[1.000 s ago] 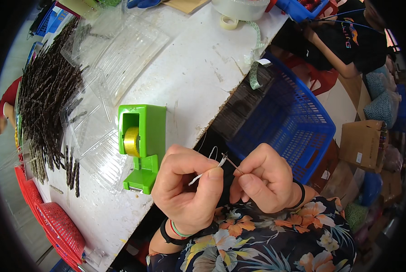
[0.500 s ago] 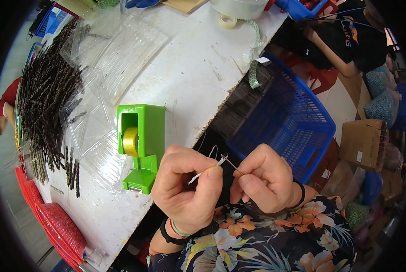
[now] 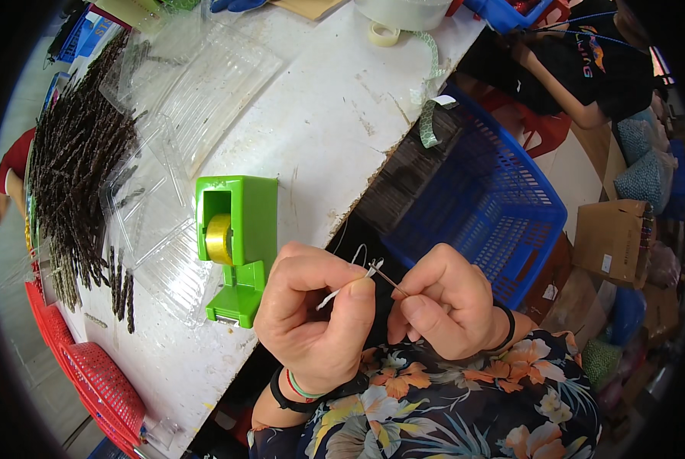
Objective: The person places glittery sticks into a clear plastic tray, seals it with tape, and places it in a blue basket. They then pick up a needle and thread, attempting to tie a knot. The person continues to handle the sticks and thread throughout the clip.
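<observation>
Between finger and thumb, my left hand (image 3: 316,314) pinches a white string (image 3: 362,254), whose loop stands up above the fingertips. My right hand (image 3: 446,302) is closed on a thin metal hook (image 3: 388,281), slim like a crochet hook or needle. Its tip meets the string right by my left thumb; whether it passes through the loop is too small to tell. Both hands are in front of my body, just off the table's edge. Left of them on the table stands a green tape dispenser (image 3: 254,222) with a yellow tape roll (image 3: 219,239).
Dark braided strands (image 3: 82,161) are heaped at the table's left, beside clear plastic trays (image 3: 212,92). A red basket (image 3: 105,382) is at the lower left. Right of the white table (image 3: 319,130) sits a blue crate (image 3: 503,206). Another person's arm (image 3: 560,92) shows at the upper right.
The hook's tip has shifted slightly left and down against the string by my left thumb. Both hands otherwise hold nearly the same place and grip.
</observation>
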